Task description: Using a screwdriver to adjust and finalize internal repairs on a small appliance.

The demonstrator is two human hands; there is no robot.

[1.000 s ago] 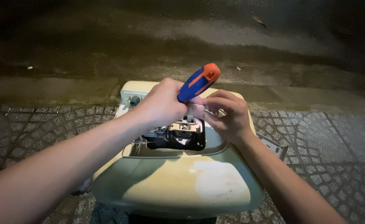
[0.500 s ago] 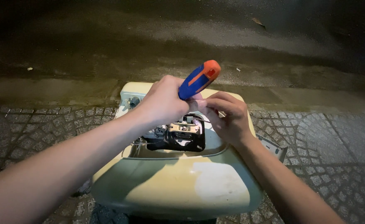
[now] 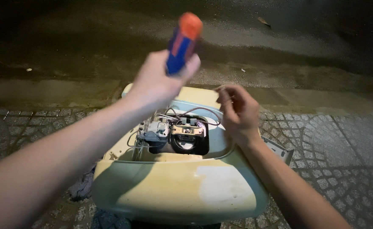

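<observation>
The left hand (image 3: 159, 82) is wrapped in a closed fist around a screwdriver (image 3: 183, 42) with a blue and orange handle, lifted clear above the pale yellow plastic housing (image 3: 173, 191) that sits on the cobbled pavement (image 3: 343, 144). The handle is blurred and its shaft is hidden behind the fist. The right hand (image 3: 237, 112) hovers just above the far rim of the housing, its fingertips pressed together as if pinching something very small; whether it is a screw or a thin wire I cannot tell.

The housing works like an open tub. Inside its rectangular opening sit 1 small motor (image 3: 187, 135) with a dark round part below it, a grey plastic part (image 3: 154, 131) on the left side, and several thin wires (image 3: 195, 112) looping up toward the right hand.

To do this well, I judge that the small item between the right fingertips should be kept pinched firmly and carried away from the opening, since anything dropped among the wires would be hard to find in this dim light. The screwdriver tip is best kept pointing away from the wires while it is raised. The housing rests tilted and unsupported, so neither hand should lean on its rim.

A dark road (image 3: 89, 51) lies beyond the curb.
</observation>
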